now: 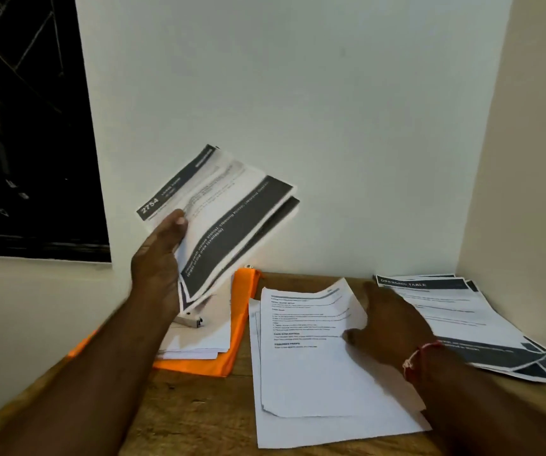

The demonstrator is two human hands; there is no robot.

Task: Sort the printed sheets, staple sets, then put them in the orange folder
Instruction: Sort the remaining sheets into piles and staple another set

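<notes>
My left hand (158,258) grips a fanned bundle of printed sheets (228,222) with dark header bands, lifted above the table and tilted toward the wall. My right hand (390,320) lies on the right side of a white stack of text pages (301,363) in the middle of the table, its fingers spread flat on the paper. The orange folder (235,330) lies at the left with white sheets (199,340) on it. A small stapler (191,321) sits on those sheets, partly hidden by the held bundle.
Another spread pile of dark-banded sheets (469,324) lies at the right, against the side wall. The wooden table (192,413) fits into a corner between white walls. A dark window (28,126) is at the upper left.
</notes>
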